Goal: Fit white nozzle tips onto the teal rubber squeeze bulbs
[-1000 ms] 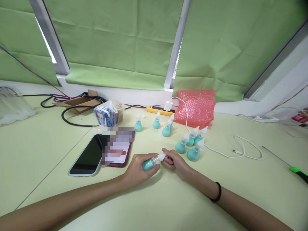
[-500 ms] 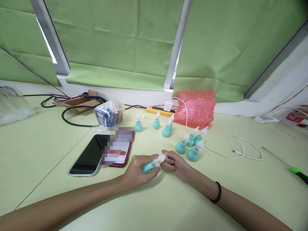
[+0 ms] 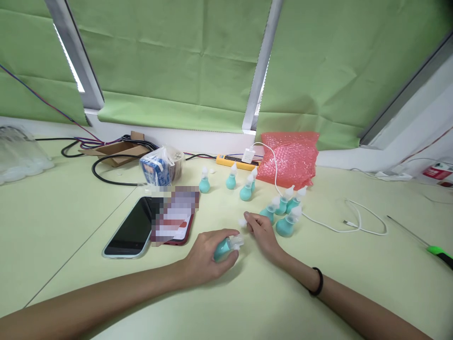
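Observation:
My left hand [image 3: 208, 257] wraps round a bulb nasal aspirator [image 3: 223, 249], its teal bulb in the palm and its clear neck pointing right. The white tip is off that neck. Between the thumb and fingers of my right hand [image 3: 262, 233] a small white nozzle tip [image 3: 242, 222] is pinched, just apart from the neck. Several more aspirators with white tips stand beyond, among them a near one [image 3: 285, 226] right of my right hand and a far one [image 3: 204, 183] behind the phones. My right hand partly hides another aspirator [image 3: 268, 211].
Two phones, one dark-screened [image 3: 129, 231] and one lit [image 3: 179, 224], lie left of my hands. Behind are a yellow power strip [image 3: 235, 163], a pink bubble-wrap bag [image 3: 290, 158] and a bagged blue package [image 3: 155, 171]. A white cable [image 3: 329, 229] and a screwdriver [image 3: 439, 255] lie right.
The white tip has come off the aspirator's neck. My right hand has moved slightly up and right with the tip, while the left keeps hold of the bulb.

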Demonstrator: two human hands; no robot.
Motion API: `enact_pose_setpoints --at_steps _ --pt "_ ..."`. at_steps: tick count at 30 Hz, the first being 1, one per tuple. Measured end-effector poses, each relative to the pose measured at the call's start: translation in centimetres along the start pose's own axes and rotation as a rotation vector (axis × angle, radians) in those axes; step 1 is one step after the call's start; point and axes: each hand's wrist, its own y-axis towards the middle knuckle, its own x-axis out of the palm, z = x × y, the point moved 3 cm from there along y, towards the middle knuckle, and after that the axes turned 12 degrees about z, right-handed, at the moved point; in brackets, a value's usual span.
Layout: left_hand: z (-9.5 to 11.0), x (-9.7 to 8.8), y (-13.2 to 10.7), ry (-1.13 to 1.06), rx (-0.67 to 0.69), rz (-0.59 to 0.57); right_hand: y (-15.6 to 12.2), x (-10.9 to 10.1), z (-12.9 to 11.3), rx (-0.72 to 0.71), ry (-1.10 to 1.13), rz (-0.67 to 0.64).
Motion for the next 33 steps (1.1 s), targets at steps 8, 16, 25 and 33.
enact_pose_setpoints --at_steps 8,16,25,33 --pt "-0.3 -0.4 0.6 -0.187 -0.239 -0.022 0.1 0.2 0.0 -0.209 -0.316 -0.038" --pt "-1.3 -0.2 0.8 -0.306 -0.415 0.036 -0.7 0.1 -0.6 -0.366 -0.395 0.017" --pt "-1.5 0.0 0.9 -0.474 -0.417 0.003 -2.0 -0.2 -2.1 -0.744 -0.148 0.070" --pt "-1.7 0.2 0.8 -0.632 -0.484 -0.016 -2.3 0.0 -2.7 -0.825 -0.051 0.079"
